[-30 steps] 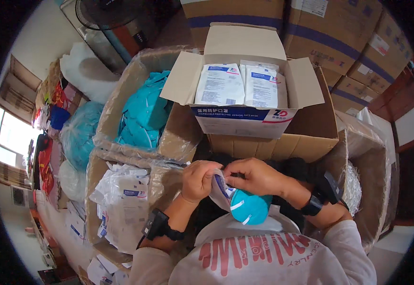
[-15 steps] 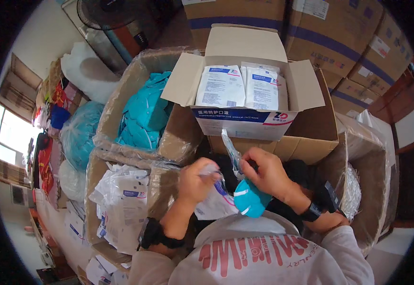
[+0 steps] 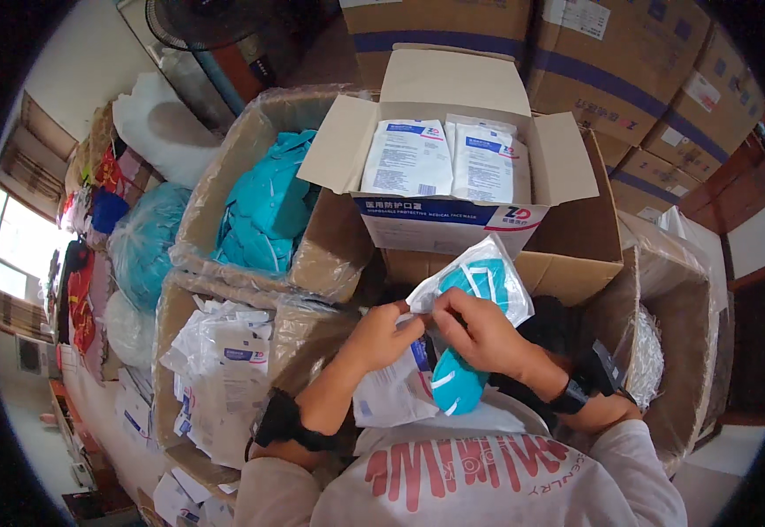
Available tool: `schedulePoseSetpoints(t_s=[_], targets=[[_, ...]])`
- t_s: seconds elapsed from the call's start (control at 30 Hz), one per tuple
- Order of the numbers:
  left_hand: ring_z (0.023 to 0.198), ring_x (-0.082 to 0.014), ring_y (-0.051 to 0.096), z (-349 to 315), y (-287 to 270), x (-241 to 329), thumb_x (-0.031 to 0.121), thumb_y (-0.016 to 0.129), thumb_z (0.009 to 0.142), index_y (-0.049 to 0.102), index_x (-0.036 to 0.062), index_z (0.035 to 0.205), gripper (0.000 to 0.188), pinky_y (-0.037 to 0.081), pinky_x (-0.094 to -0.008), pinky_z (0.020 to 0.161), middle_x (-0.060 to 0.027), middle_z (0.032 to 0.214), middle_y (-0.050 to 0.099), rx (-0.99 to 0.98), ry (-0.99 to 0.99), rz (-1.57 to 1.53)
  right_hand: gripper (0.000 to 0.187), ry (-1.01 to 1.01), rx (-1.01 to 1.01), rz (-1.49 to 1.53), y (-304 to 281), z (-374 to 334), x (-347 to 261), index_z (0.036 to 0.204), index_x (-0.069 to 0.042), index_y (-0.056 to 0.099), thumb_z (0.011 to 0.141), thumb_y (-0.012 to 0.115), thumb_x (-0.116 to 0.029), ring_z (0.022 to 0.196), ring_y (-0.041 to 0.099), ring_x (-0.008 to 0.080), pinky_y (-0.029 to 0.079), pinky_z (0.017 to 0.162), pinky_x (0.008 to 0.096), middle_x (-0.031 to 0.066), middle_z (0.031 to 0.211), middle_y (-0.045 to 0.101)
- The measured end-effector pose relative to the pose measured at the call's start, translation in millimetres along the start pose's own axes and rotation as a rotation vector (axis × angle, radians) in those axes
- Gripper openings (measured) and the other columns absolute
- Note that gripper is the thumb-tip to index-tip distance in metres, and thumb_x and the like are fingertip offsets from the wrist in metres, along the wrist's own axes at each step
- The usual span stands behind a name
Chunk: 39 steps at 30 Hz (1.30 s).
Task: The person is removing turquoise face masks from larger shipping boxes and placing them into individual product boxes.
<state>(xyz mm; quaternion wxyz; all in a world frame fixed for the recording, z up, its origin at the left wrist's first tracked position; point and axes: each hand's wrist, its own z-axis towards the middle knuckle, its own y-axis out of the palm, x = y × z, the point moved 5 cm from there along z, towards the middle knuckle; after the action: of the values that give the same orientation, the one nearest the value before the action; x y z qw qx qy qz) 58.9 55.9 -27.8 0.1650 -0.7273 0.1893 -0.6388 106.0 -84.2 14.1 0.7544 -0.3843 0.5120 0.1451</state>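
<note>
My left hand (image 3: 384, 335) pinches the near left corner of a mask packet (image 3: 519, 300), its fingertips meeting those of my right hand (image 3: 481, 334). The packet is tilted up, with a teal mask and white straps showing through its clear side. My right hand grips the same edge with thumb and forefinger. Below that palm hangs a loose teal face mask (image 3: 458, 386) with white straps, apparently held by the lower fingers, which are hidden. A white packet (image 3: 391, 397) with a blue and pink print lies on my lap under both wrists.
Ahead stands an open white box (image 3: 444, 230) of sealed packets on a brown carton (image 3: 567, 270). To the left, one carton holds teal masks (image 3: 266, 206), another torn white wrappers (image 3: 224, 378). A carton (image 3: 694, 351) at right contains whitish stringy material (image 3: 648, 360). Stacked cartons (image 3: 615, 70) stand behind.
The packet has swung up and flat, showing the mask through its clear side. My left hand has moved right and up to the packet's edge. The loose mask hangs slightly lower.
</note>
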Motion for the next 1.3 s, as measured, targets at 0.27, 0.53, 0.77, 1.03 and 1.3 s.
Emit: schedulePoseSetpoints(t_s=[0.27,0.53,0.77,1.03,1.3], targets=[[0.074,-0.0054,0.047,-7,-1,13,0.016,0.050,0.087,0.057,0.0005,0.093,0.018,0.041,-0.0238,0.066,-0.0012,0.077,0.057,0.010,0.102,-0.332,0.023,0.099,-0.203,0.108,5,4,19,0.075,-0.004,0.048,0.085,0.055,-0.023,0.061,0.050,0.0164,0.041,0.056,0.0303,0.0060,0.067,0.051],[0.060,-0.0077,0.042,-17,-9,-4,0.018,0.052,0.087,0.055,0.0027,0.080,0.017,0.037,-0.0241,0.055,-0.0009,0.062,0.046,-0.053,0.099,-0.260,0.017,0.075,-0.101,-0.535,-41,-4,48,0.087,-0.010,0.052,0.080,0.057,-0.024,0.069,0.057,0.0335,0.046,0.058,0.0426,0.0110,0.079,0.057],[0.056,-0.0248,0.054,-15,-11,8,0.016,0.055,0.082,0.055,0.0036,0.079,0.013,0.041,-0.0315,0.052,-0.0125,0.066,0.054,0.280,0.164,-0.033,0.013,-0.166,-0.012,-0.370,-26,4,-34,0.082,-0.008,0.057,0.078,0.059,-0.020,0.069,0.059,0.0301,0.047,0.057,0.0390,0.0092,0.079,0.059],[0.065,-0.0286,0.058,-20,2,35,0.016,0.060,0.078,0.057,0.0087,0.077,0.008,0.046,-0.0356,0.056,-0.0090,0.073,0.059,0.213,0.444,0.221,0.014,-0.051,-0.181,-0.225,12,16,30,0.085,-0.001,0.058,0.072,0.057,-0.008,0.076,0.055,0.0368,0.045,0.065,0.0405,0.0171,0.081,0.056],[0.073,-0.0309,0.059,-28,-34,10,0.025,0.052,0.084,0.059,0.0087,0.083,0.017,0.047,-0.0378,0.060,-0.0116,0.081,0.061,0.214,0.217,0.277,0.011,-0.116,-0.354,-0.159,12,7,-8,0.086,-0.003,0.054,0.078,0.055,-0.010,0.071,0.053,0.0357,0.045,0.063,0.0382,0.0158,0.077,0.053]])
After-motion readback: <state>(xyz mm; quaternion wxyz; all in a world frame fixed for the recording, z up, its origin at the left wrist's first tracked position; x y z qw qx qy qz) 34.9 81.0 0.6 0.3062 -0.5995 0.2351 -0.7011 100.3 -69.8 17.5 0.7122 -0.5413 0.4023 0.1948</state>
